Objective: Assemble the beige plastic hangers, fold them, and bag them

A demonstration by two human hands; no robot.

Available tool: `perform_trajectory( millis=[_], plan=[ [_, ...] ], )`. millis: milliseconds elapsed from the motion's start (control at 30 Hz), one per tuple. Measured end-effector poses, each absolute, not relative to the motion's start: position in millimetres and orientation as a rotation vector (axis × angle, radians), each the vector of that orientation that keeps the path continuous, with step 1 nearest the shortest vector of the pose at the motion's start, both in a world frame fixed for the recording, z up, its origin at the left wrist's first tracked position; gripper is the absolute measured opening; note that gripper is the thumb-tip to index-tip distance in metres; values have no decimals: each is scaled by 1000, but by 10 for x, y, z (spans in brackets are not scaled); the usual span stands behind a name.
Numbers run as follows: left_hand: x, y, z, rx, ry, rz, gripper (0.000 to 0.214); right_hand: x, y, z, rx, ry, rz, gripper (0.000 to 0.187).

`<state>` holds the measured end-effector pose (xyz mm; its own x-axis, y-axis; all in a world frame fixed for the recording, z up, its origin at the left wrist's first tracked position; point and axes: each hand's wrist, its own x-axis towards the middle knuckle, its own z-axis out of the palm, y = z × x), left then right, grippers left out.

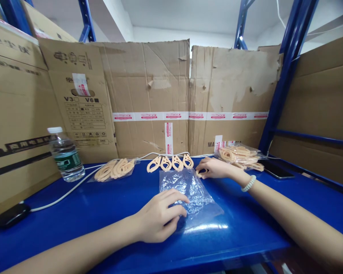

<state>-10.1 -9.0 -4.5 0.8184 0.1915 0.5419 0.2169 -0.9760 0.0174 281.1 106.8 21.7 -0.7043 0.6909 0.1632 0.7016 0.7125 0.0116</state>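
Note:
My left hand [164, 215] is over the near left part of a clear plastic bag [193, 188] lying flat, its fingers apart and slightly bent, holding nothing. Beyond the bag's far right corner, my right hand [213, 168] has its fingers closed on a beige folding hanger [201, 174], mostly hidden by the hand. To its left, several more beige folding hangers [177, 163] lie in a row behind the bag. One bagged bundle of hangers [114, 169] rests on the left, and a pile of bagged hangers [237, 154] is behind my right wrist.
A water bottle [65, 156] stands at the left, near a black device [12, 216] with a white cable [63, 196]. On the right lies a phone [277, 169]. Cardboard sheets [148, 91] wall the back of the blue shelf [117, 205], with blue posts [286, 76] at its side.

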Motion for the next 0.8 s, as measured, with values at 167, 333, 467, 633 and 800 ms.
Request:
perform_trajectory(
  millis=[167,333,467,633,800],
  plan=[
    [-110,-90,-57,-2906,-352,-843,25,2935,1037,292,-1155,-2706,72,49],
    [-115,-88,-65,-2902,-399,-828,25,3317,1041,358,-1361,-2621,191,83],
    [-119,-93,-60,-2917,-450,-795,25,3348,1014,372,-1526,-2651,257,61],
    [-122,-90,-64,-2938,-468,-771,25,3247,883,526,-1635,-2662,368,43],
    [-120,-90,-78,-2947,-451,-785,24,3306,704,769,-1467,-2644,314,34]
  ],
)
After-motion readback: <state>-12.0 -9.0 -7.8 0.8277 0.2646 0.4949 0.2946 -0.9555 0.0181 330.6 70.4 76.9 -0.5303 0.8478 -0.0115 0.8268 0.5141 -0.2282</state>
